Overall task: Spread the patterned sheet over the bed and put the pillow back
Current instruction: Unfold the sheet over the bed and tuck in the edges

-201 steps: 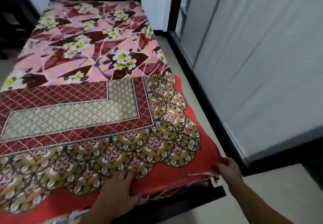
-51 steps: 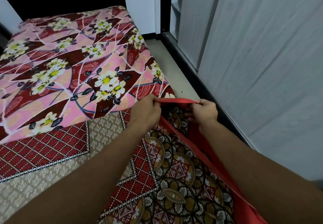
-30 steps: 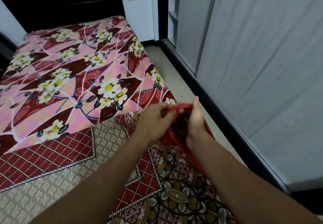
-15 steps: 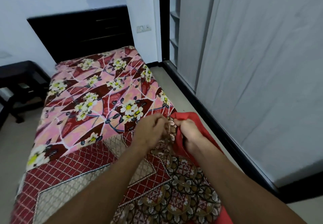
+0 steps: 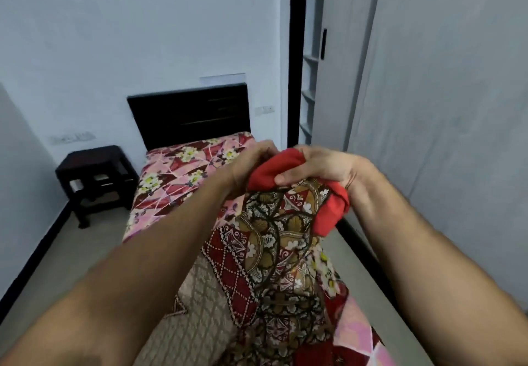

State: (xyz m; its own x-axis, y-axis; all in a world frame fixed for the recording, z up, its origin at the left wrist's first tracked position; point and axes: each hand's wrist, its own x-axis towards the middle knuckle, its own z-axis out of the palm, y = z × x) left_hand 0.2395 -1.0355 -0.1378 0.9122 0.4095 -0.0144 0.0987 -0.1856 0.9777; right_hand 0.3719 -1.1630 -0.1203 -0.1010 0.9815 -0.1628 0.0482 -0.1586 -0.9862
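My left hand [image 5: 251, 163] and right hand [image 5: 323, 168] are raised together in front of me, almost touching, and both are closed on the patterned sheet [image 5: 274, 240]. The right has its thumb laid across a bunched red fold with the fingers curled round the cloth behind it. The left curls in on the same red edge from the other side (its fingertips are hidden in the fold, so I cannot tell how they pinch).

From my grip the sheet hangs down in a gathered rope of gold, black and maroon medallions. It widens below into the red lattice border and the beige panel, which lie on the near end of the bed [image 5: 160, 194]. Only that near part is covered. The far part shows the pink flowered cover [image 5: 194, 163] all the way to the dark headboard [image 5: 191, 114] against the far wall.

Left of the bed, near the far corner, a small dark desk [image 5: 94, 177] stands on the pale floor [image 5: 74, 245], with something light on its lower shelf. To the right, tall grey wardrobe doors [image 5: 443, 108] run along the room, and one stands open on shelves at the far end.
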